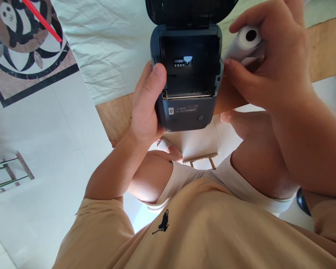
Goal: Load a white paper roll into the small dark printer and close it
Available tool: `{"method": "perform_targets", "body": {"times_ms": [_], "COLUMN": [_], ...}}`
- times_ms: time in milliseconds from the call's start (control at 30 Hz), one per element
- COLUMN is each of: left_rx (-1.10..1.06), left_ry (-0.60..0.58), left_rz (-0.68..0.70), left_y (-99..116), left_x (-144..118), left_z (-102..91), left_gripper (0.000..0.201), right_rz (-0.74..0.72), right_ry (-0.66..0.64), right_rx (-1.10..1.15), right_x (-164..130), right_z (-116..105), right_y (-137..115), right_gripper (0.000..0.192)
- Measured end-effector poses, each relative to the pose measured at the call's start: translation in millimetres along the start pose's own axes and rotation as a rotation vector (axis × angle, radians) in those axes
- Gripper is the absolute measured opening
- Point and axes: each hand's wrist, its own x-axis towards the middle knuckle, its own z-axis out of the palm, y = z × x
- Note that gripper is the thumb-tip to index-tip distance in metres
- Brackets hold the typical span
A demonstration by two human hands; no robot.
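My left hand [147, 101] is closed around the left side of a dark blue label printer [184, 112], thumb on its edge. The printer's black lid [190, 13] is swung up, and its paper bay lies bare with a small printed sticker inside. A power button shows on the lower face. On the printer's right, my right hand [274, 56] grips a white paper roll [240, 45] between thumb and fingers. The roll's dark core hole faces me, and a loose paper edge shows below it. The roll is outside the bay.
Under the printer is a wooden table [117, 116] with a pale green cloth [106, 48]. A panda-patterned floor design [25, 33] lies at upper left, crossed by a red strip [43, 20]. A stool or rack [11, 173] stands at left. My legs are below the table edge.
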Motion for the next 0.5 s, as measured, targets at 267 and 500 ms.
{"method": "perform_targets", "body": {"times_ms": [267,500], "left_rx": [0.052,0.028], "left_ry": [-0.074,-0.014], "left_rz": [-0.061,-0.013], "left_y": [4.2,-2.6], "left_x": [0.8,0.6], "left_z": [-6.5,-4.0], "left_gripper": [0.022,0.015], "right_rz": [-0.083,-0.145], "right_ry": [0.027,0.113], "right_rx": [-0.008,0.153], "right_x": [-2.1,-2.1], "right_z": [1.3,1.1], "right_y": [4.9,5.5], "right_gripper": [0.055,0.065]}}
